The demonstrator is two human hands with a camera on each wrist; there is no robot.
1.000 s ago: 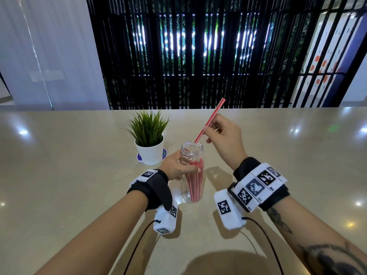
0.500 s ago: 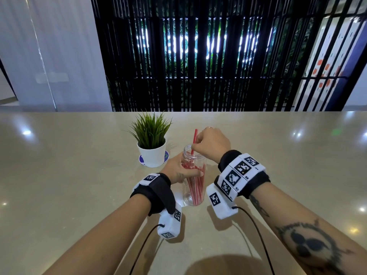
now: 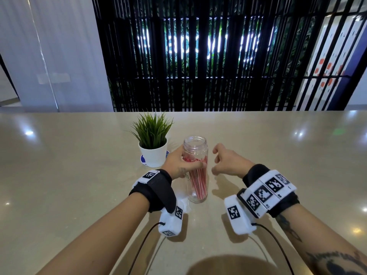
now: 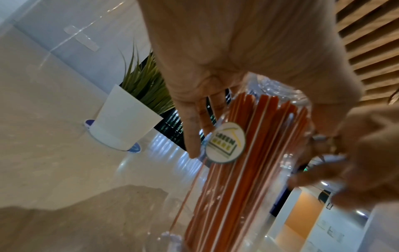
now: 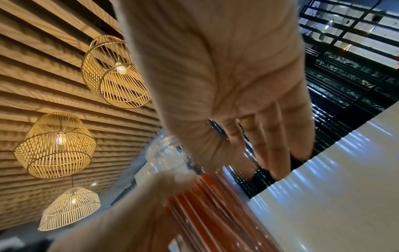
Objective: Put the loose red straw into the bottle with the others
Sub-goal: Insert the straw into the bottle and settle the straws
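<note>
A clear glass bottle point(image 3: 195, 147) stands upright on the beige table point(image 3: 79, 175), with several red straws point(image 3: 198, 183) inside it, all below the rim. My left hand point(image 3: 179, 164) grips the bottle around its middle; in the left wrist view its fingers point(image 4: 190, 129) curl round the glass next to a round sticker point(image 4: 225, 142), with the straws point(image 4: 248, 153) behind. My right hand point(image 3: 226, 162) hovers just right of the bottle, fingers loosely spread and empty. The right wrist view shows its straight fingers point(image 5: 278, 145) beside the straws point(image 5: 211, 213).
A small green plant in a white pot point(image 3: 154, 153) on a blue coaster stands just left of and behind the bottle. Black vertical bars point(image 3: 198, 66) rise past the table's far edge. Cables run from both wrist cameras toward the near edge.
One second ago my right hand held the loose red straw tilted over the bottle's mouth. It pushed the straw down in, let go, and drew back to the right.
</note>
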